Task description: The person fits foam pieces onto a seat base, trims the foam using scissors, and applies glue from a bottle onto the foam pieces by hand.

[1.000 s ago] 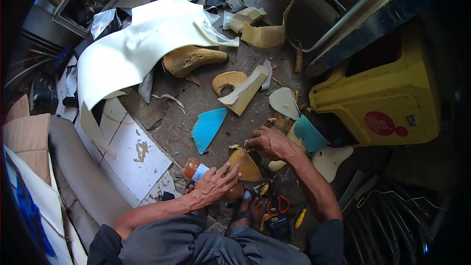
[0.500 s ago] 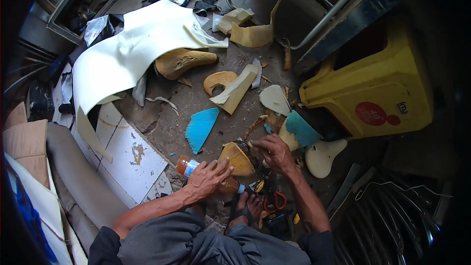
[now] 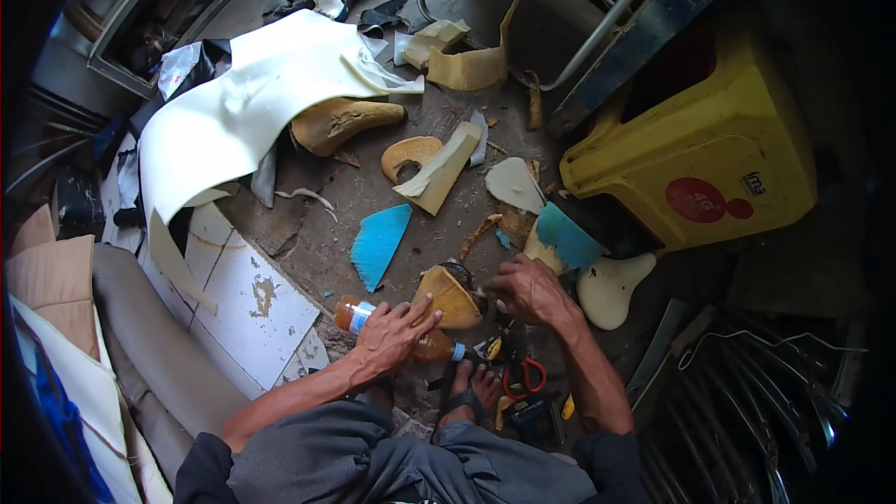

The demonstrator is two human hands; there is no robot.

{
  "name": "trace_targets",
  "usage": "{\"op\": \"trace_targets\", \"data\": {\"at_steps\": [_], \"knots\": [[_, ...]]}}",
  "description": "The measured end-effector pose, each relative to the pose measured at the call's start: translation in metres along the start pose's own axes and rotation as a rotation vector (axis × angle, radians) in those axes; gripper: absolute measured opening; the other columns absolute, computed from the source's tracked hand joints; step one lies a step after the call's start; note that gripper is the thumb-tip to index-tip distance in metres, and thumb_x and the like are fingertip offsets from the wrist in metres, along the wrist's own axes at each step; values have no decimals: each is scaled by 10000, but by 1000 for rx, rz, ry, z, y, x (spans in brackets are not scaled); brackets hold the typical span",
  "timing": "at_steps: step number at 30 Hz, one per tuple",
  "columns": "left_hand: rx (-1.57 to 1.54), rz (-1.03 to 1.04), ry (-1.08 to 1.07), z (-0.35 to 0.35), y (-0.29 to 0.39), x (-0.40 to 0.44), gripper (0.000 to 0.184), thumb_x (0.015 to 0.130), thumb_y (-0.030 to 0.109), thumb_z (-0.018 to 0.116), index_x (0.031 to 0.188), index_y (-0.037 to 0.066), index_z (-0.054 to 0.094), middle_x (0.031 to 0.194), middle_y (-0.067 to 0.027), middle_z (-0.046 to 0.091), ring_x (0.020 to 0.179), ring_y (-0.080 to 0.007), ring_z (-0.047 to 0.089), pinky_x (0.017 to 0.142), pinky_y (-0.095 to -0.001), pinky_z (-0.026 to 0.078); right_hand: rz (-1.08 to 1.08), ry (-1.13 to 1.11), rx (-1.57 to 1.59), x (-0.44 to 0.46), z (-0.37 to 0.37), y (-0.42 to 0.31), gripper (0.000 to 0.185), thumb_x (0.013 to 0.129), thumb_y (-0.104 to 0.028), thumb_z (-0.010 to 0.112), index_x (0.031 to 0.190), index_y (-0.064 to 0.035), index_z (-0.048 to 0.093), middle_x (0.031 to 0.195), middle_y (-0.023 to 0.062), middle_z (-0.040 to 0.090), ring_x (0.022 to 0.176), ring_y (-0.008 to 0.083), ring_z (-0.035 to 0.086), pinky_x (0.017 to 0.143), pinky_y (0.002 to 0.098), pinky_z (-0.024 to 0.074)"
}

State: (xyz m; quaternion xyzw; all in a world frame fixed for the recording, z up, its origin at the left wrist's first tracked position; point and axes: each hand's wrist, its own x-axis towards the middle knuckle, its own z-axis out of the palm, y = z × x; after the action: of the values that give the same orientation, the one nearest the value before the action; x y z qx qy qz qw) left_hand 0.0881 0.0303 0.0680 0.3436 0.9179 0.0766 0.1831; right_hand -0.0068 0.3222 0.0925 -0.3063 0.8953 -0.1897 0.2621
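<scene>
My left hand (image 3: 392, 329) lies with its fingers stretched over a bottle of orange-brown liquid (image 3: 434, 347), the fingertips touching a tan foam piece (image 3: 450, 299). The bottle lies on its side, with a pale blue cap and a label. My right hand (image 3: 530, 291) is just right of the foam piece, fingers curled in; whatever is between them is hidden. A dark round object (image 3: 457, 273) shows partly behind the foam piece. Beyond my right hand is a cream foam piece with a blue face (image 3: 565, 238).
Foam offcuts, including a blue one (image 3: 381, 245), litter the floor. A large white sheet (image 3: 252, 84) lies at the upper left, a yellow plastic stool (image 3: 737, 159) on its side at right. Red-handled scissors (image 3: 525, 378) are near my foot. Metal rods (image 3: 747, 420) fill the lower right.
My right hand has drawn back slightly from the foam piece, its fingers now curled lower. My left hand stays over the bottle and foam. The view has shifted a little.
</scene>
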Motion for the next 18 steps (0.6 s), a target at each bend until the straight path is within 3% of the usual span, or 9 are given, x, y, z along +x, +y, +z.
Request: {"op": "trace_targets", "data": {"at_steps": [3, 8, 12, 14, 15, 16, 18], "knots": [[4, -2, 3, -3, 1, 0, 711, 803, 235, 697, 1486, 218, 500, 1573, -114, 435, 1217, -221, 599, 890, -362, 430, -78, 153, 56, -5, 15, 4, 314, 769, -107, 735, 1078, -158, 763, 966, 43, 681, 941, 275, 611, 806, 401, 529], [-20, 18, 74, -3, 0, -3, 699, 780, 215, 704, 1455, 197, 520, 1540, -116, 461, 1115, -219, 633, 832, -369, 443, 22, 367, 74, -43, 56, -10, 420, 729, -49, 723, 1138, -138, 739, 970, 50, 682, 930, 279, 622, 793, 388, 529], [-8, -5, -5, -7, 1, 0, 843, 697, 240, 788, 1491, 232, 504, 1569, -118, 440, 1153, -228, 633, 890, -362, 433, -10, 235, -65, -75, 79, -19, 332, 793, -64, 720, 1122, -100, 744, 991, 72, 697, 906, 300, 646, 794, 381, 533], [-35, -12, -17, -10, 1, 1, 825, 700, 232, 781, 1479, 225, 511, 1565, -117, 443, 1087, -230, 650, 860, -366, 437, 366, 447, 547, -84, 92, -35, 268, 876, -141, 715, 1134, -81, 750, 970, 94, 711, 886, 308, 675, 797, 364, 535], [-60, -19, -28, -11, 2, -1, 808, 703, 223, 774, 1468, 218, 517, 1561, -117, 445, 1020, -232, 666, 830, -371, 441, 498, 467, 739, -85, 85, -45, 280, 947, -232, 693, 1162, -60, 747, 974, 97, 732, 881, 269, 699, 794, 344, 533], [-66, -8, -44, -10, 5, -4, 808, 703, 223, 774, 1468, 218, 517, 1561, -117, 445, 1020, -232, 666, 830, -371, 441, 515, 463, 750, -90, 92, -53, 280, 947, -232, 693, 1162, -60, 747, 974, 97, 732, 881, 269, 699, 794, 344, 533], [-75, -30, -33, -11, 1, 2, 824, 679, 219, 785, 1461, 240, 527, 1554, -110, 454, 991, -238, 671, 824, -375, 442, 674, 372, 1067, -87, 100, -62, 321, 958, -250, 687, 1201, -45, 731, 988, 84, 749, 903, 196, 693, 786, 329, 528]]}}
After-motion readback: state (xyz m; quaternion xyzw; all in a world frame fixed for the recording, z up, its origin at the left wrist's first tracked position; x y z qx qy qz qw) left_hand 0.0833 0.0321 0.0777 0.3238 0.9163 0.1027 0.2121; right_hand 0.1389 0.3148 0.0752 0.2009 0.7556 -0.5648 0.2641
